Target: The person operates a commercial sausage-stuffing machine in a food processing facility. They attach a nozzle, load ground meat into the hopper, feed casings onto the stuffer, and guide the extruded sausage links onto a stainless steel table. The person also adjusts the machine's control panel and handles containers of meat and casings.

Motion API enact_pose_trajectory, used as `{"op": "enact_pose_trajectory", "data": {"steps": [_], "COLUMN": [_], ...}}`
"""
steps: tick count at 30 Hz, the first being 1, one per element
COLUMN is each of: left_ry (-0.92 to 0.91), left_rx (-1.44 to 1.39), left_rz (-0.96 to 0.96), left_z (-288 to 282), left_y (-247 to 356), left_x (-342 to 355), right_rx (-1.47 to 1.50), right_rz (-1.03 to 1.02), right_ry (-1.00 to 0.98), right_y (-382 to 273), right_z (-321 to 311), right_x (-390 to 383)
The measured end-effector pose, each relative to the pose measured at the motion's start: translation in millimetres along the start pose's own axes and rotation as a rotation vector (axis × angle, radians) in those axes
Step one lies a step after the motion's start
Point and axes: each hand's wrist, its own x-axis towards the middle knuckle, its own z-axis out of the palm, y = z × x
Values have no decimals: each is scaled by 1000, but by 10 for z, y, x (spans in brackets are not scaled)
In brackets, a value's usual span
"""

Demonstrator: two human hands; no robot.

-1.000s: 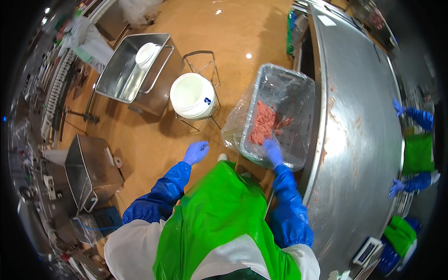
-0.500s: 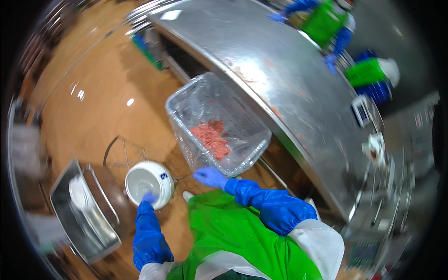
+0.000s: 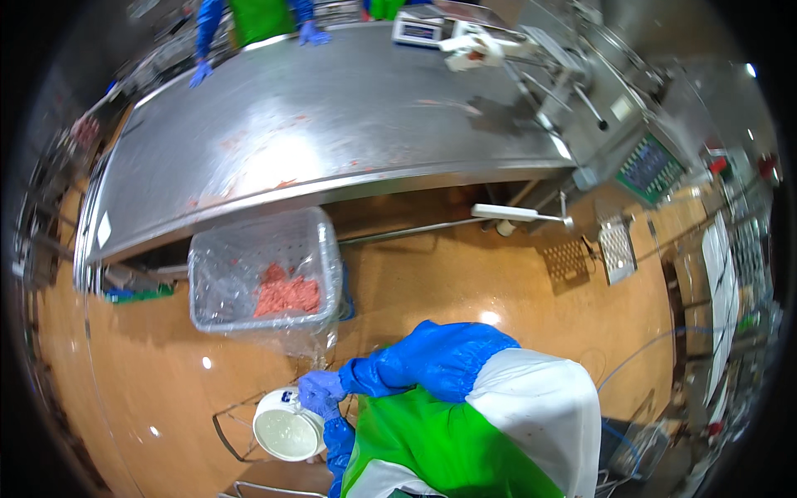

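Observation:
My right hand (image 3: 320, 383), in a purple glove and blue sleeve, is curled at the upper right side of a white bucket (image 3: 286, 432). My left hand (image 3: 322, 405) is just below it, close against it and the bucket, its fingers mostly hidden; I cannot make out what the fingers hold. The bucket is by a wire stand (image 3: 232, 444). Beyond my hands, a grey perforated crate (image 3: 207, 266) lined with clear plastic holds pink minced meat (image 3: 286, 295).
A long steel table (image 3: 349, 108) crosses ahead, with a co-worker's gloved hands (image 3: 314, 35) at its far edge and a scale (image 3: 415, 29). A steel machine (image 3: 606, 108) with a keypad stands right. A hose and perforated plate (image 3: 616, 253) are at floor level.
My view has swung round toward the table and machine. My left hand has left the bucket's inside and come together with my right hand at the bucket's side.

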Motion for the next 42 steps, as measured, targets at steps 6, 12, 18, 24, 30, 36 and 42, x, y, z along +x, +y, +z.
{"op": "enact_pose_trajectory", "data": {"steps": [6,12,18,24,30,36,42], "left_ry": [-20,-382,-639,-730,-493,-401,-390], "left_rx": [197,172,188,108,-80,-241,-245], "left_rz": [458,423,621,680,618,520,520], "left_z": [1123,2006,2616,3127,3188,3202,3383], "left_y": [716,1676,2579,3257,3609,4179,4950], "left_x": [547,776,882,1255,1735,2393,3234], "right_rx": [709,1225,1345,1231,711,445,130], "right_rz": [103,263,90,48,122,188,247], "right_ry": [368,1218,1654,1714,1678,1730,1874], "right_y": [-264,489,295,173,-548,-787,-1032], "right_z": [-1347,-2114,-1861,-2323,-3757,-4975,-5862], "right_x": [-1741,-4341,-5628,-5804,-5681,-5584,-5292]}}
